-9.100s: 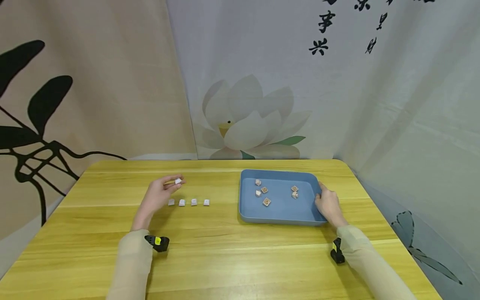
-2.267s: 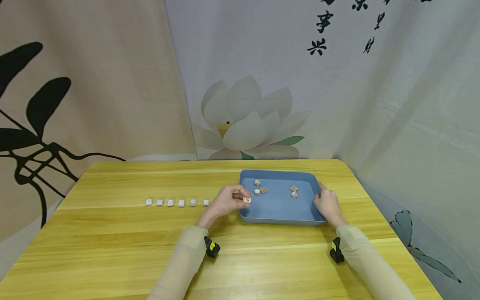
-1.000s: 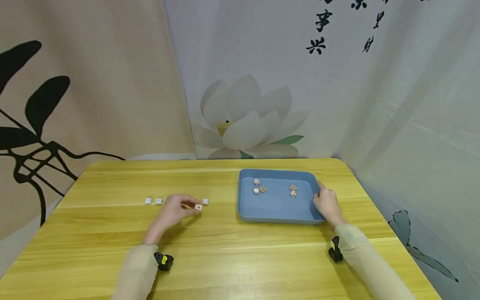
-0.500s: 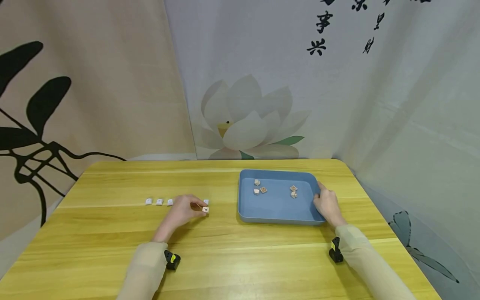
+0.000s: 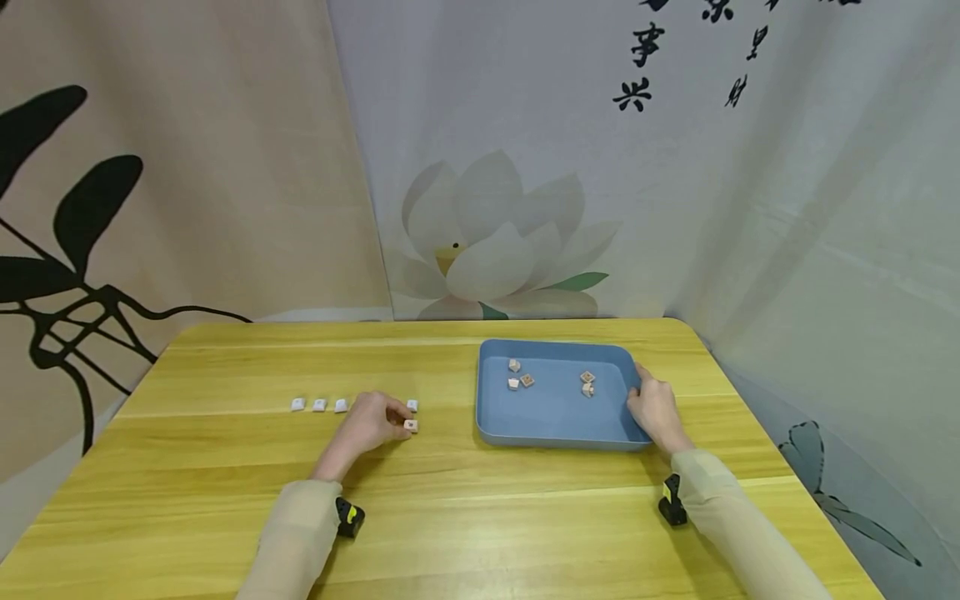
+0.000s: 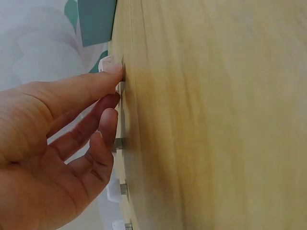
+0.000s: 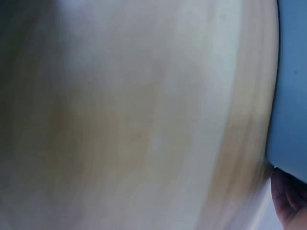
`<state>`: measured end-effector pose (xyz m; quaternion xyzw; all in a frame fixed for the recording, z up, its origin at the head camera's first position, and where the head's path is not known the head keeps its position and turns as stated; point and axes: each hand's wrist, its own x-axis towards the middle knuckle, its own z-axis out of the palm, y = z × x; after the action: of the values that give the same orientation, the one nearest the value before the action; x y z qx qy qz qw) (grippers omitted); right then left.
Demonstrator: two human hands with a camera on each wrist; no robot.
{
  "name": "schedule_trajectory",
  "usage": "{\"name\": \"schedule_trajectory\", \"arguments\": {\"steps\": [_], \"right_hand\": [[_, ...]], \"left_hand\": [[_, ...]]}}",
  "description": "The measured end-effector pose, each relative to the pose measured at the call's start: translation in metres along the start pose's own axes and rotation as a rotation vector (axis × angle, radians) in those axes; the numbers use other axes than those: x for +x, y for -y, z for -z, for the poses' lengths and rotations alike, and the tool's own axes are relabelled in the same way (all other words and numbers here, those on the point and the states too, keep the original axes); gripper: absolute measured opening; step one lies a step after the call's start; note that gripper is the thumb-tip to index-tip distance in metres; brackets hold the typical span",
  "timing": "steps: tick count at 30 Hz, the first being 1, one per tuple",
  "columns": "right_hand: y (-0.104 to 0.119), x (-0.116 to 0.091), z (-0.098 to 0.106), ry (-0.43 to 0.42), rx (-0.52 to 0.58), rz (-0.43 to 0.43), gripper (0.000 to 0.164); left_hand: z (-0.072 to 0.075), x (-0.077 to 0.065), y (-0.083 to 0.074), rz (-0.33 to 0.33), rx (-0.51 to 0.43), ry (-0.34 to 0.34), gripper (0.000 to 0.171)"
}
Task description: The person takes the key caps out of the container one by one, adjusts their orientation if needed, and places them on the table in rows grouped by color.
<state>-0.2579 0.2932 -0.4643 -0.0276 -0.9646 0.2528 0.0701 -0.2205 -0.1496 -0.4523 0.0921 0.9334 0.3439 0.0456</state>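
My left hand (image 5: 370, 422) pinches a small cream keycap (image 5: 411, 426) between thumb and finger, low over the table. In the left wrist view this keycap (image 6: 106, 63) shows past the thumb tip. Just behind it lies a white keycap (image 5: 412, 406), the right end of a row. More white keycaps (image 5: 319, 405) stand to the left, and the hand hides part of that row. At the right, my right hand (image 5: 660, 410) grips the right wall of a blue tray (image 5: 558, 427). In the right wrist view, only some fingers (image 7: 283, 196) show against the tray's corner.
Several cream keycaps lie in the tray: a loose group at its left, including one keycap (image 5: 527, 380), and two close together (image 5: 588, 389) at its right. A wooden table (image 5: 450, 517) carries everything. Printed curtains (image 5: 510, 100) hang behind it.
The left hand carried a keycap from the tray leftward to the row, then shifted slightly right and toward me, below the row's right end. Earlier the row grew leftward. The right hand stayed on the tray.
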Motion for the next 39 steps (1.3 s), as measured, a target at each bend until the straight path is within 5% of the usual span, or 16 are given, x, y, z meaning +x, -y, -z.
{"name": "schedule_trajectory", "arguments": {"steps": [11,17,24,29,32,39], "right_hand": [[-0.001,0.000,0.000,-0.003,-0.002,-0.004,0.053],[-0.001,0.001,0.001,-0.009,0.000,-0.005,0.053],[-0.002,0.000,0.001,-0.013,-0.003,0.001,0.053],[-0.003,0.000,-0.001,-0.013,-0.005,0.004,0.053],[-0.003,0.001,-0.002,-0.017,-0.007,0.001,0.053],[-0.002,0.001,-0.002,-0.015,-0.009,-0.003,0.053]], "left_hand": [[0.006,-0.002,-0.005,0.003,-0.022,0.016,0.024],[0.007,0.005,-0.025,-0.123,-0.040,-0.019,0.022],[-0.029,0.030,-0.067,-0.219,-0.090,-0.039,0.022],[-0.055,0.053,-0.089,-0.307,-0.040,-0.015,0.026],[-0.066,0.068,-0.095,-0.367,0.029,0.002,0.029],[-0.084,0.090,-0.097,-0.377,0.190,-0.006,0.033]]}}
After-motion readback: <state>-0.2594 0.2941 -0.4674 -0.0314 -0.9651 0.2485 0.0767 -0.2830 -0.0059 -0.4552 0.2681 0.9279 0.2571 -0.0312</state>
